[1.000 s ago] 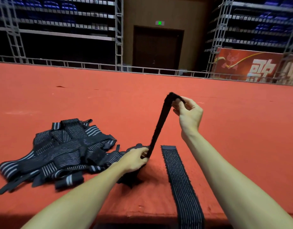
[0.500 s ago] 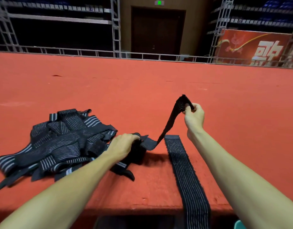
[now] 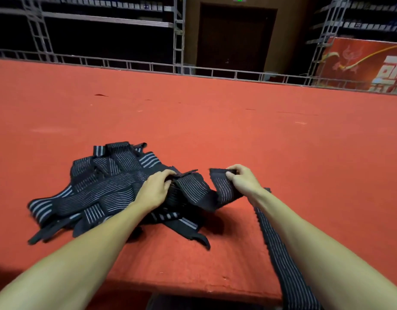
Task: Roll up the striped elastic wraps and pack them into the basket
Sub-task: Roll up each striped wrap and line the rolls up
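Note:
A heap of black elastic wraps with grey stripes (image 3: pixel 103 189) lies on the red carpeted platform (image 3: pixel 215 121), left of centre. My left hand (image 3: pixel 156 189) grips one wrap (image 3: pixel 193 191) at the heap's right edge. My right hand (image 3: pixel 243 179) pinches the end of that same wrap, which sags in a short fold between the two hands. Another long striped wrap (image 3: pixel 280 249) lies stretched out under my right forearm and hangs over the platform's front edge. No basket is in view.
The platform's front edge (image 3: pixel 193 287) runs just below my forearms. A metal rail (image 3: pixel 215 73) borders the far side, with scaffolding, a dark door and a red banner (image 3: pixel 367 63) behind it.
My right hand has come down from holding the wrap end raised and now sits low, close to my left hand. The wrap between them has gone from a taut strip to a slack fold.

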{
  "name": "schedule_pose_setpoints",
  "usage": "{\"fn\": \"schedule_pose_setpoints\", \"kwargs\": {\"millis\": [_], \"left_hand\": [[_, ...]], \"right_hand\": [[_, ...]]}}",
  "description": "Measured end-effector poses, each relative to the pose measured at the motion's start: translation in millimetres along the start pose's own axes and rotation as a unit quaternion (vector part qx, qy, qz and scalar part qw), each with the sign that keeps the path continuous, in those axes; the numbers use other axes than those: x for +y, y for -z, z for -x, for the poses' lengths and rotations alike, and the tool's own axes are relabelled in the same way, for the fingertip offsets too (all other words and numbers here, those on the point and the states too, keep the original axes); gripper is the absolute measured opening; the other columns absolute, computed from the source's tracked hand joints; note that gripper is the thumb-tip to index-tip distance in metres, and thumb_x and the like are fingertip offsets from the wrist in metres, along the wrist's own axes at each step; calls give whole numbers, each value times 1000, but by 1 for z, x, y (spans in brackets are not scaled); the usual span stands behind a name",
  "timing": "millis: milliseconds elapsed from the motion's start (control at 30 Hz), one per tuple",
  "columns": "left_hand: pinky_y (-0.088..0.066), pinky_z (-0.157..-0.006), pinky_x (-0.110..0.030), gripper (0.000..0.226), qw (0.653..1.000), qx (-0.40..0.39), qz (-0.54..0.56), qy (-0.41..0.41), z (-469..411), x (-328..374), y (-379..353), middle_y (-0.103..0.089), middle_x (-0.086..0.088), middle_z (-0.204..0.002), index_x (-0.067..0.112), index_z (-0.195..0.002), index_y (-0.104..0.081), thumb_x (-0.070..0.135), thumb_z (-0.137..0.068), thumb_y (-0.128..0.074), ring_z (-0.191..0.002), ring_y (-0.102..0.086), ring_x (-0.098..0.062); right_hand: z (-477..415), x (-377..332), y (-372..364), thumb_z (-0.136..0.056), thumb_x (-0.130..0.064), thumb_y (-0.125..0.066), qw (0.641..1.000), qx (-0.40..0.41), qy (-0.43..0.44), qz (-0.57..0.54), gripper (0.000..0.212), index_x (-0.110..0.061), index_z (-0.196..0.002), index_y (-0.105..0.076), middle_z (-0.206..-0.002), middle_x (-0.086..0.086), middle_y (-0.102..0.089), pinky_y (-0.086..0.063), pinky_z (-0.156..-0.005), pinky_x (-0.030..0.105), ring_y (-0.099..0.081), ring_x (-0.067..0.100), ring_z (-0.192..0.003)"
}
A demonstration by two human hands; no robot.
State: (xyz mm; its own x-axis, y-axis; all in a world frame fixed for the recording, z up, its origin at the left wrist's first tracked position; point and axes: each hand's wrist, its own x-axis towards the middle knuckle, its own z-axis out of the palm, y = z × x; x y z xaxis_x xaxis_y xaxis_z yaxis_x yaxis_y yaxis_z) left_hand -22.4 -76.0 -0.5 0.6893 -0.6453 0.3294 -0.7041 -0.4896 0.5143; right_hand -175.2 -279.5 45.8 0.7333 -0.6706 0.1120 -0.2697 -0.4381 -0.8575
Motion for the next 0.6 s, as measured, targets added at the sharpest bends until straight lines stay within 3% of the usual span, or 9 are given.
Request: {"fn": "schedule_pose_setpoints", "kwargs": {"millis": [100, 200, 300, 400, 500, 600], "left_hand": [[-45, -94, -36, 18, 999, 5, 35, -16, -2, -3, 4, -66, 5, -113, 27, -110, -63, 21, -95, -54, -109, -58, -17], [-42, -89, -26, 15, 998, 11, 58, -24, -6, -6, 6, -68, 8, -109, 25, -105, -66, 20, -93, -59, -104, -60, -12], [-36, -84, -16, 15, 997, 3, 77, -14, -10, -11, 6, -68, 11, -107, 25, -104, -67, 19, -91, -62, -100, -58, -5], [-36, -83, -16, 16, 996, -2, 84, -5, -13, -16, 7, -67, 13, -105, 26, -103, -68, 19, -89, -65, -98, -57, -3], [-42, -84, -21, 17, 996, 0, 83, 13, -18, -21, 9, -68, 12, -102, 27, -101, -69, 17, -88, -67, -96, -59, -6], [-45, -85, -22, 18, 996, 5, 86, 19, -23, -22, 10, -69, 12, -101, 26, -100, -70, 15, -87, -67, -95, -60, -6]], "right_hand": [[4, 2, -26, -95, -14, -53, 989, -118, 16, 91, 7, -15, -95, -60, -91, -1, -57, -35, -73, 24, -51, 14, -86], [2, -3, -49, -94, -15, -55, 983, -158, 24, 91, 5, -17, -93, -60, -92, -1, -58, -38, -76, 25, -51, 13, -87], [-3, -7, -66, -90, -11, -59, 982, -145, 68, 102, 8, -11, -93, -67, -96, 2, -63, -37, -79, 24, -54, 15, -92], [-6, -11, -73, -86, -12, -65, 982, -102, 119, 101, 12, -12, -95, -72, -111, 2, -68, -40, -91, 24, -58, 14, -105], [-9, -13, -74, -86, -16, -67, 984, -92, 118, 98, 12, -16, -96, -73, -103, -1, -70, -39, -84, 21, -58, 10, -96], [-13, -16, -75, -84, -20, -70, 987, -63, 105, 101, 8, -24, -89, -74, -85, -13, -67, -41, -97, 38, -60, 10, -92]]}}
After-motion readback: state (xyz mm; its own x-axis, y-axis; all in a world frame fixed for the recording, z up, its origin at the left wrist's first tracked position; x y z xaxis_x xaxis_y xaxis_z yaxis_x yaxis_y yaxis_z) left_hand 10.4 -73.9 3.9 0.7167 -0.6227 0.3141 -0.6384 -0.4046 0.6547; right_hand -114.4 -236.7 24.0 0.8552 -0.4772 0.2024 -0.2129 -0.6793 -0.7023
